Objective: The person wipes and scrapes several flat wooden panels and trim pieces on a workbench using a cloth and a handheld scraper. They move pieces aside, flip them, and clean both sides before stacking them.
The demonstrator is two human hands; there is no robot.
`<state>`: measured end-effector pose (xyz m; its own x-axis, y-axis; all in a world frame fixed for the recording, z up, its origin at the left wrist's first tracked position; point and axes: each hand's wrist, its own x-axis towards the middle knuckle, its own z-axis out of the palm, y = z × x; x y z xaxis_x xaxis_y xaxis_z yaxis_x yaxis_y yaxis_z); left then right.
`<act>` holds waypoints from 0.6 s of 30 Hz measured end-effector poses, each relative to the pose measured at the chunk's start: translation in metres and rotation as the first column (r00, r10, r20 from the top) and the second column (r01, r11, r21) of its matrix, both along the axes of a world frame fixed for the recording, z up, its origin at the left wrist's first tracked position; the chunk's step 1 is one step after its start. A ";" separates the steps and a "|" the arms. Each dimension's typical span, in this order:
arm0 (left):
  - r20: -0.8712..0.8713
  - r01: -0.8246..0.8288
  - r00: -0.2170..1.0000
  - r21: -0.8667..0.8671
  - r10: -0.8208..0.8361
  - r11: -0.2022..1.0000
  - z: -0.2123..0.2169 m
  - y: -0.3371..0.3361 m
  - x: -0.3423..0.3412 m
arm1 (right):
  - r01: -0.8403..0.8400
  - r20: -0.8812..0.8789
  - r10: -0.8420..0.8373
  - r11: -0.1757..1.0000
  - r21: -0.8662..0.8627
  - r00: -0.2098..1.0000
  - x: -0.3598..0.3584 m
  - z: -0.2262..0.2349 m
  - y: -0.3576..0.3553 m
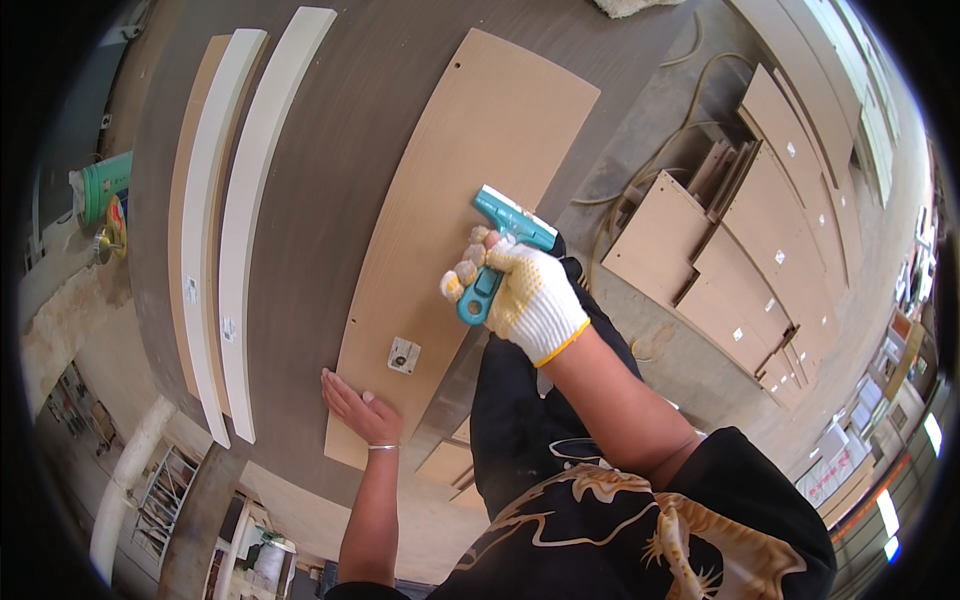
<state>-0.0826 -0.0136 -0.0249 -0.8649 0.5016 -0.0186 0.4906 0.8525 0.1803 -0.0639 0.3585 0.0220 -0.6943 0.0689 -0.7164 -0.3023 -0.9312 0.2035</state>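
A tan wood-grain board (440,210) lies slantwise across the dark table in front of me. My left hand (361,410), bare with a bracelet at the wrist, is flat on the board's near end, its fingers stretched out over the left edge. My right hand (520,285) wears a white knitted glove with yellow dots and is closed around the handle of a teal scraper (513,222). The scraper's wide head points away from me, over the board's right edge; I cannot tell whether its blade touches the board. A small white printed label (403,356) is stuck on the board near my left hand.
Two long white strips (262,200) lie on the dark table (310,250) to the left, one over a tan strip. Beyond the table's left edge stands a green bucket (103,188). Stacked tan panels (745,265) rest on the floor at right, with a hose (680,130) beside them.
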 end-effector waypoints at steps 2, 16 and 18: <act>0.007 0.003 1.000 -0.005 -0.003 1.000 0.000 0.000 0.000 | -0.028 0.077 0.027 1.000 0.000 0.997 -0.005 -0.001 0.023; -0.004 -0.041 0.999 -0.045 0.041 0.998 -0.001 0.002 0.001 | -0.045 0.269 -0.064 0.923 0.383 0.961 -0.032 0.000 0.197; 0.000 -0.055 0.998 -0.047 0.056 0.997 -0.001 0.001 0.001 | 0.064 0.077 -0.121 0.852 0.519 0.990 0.006 0.001 0.209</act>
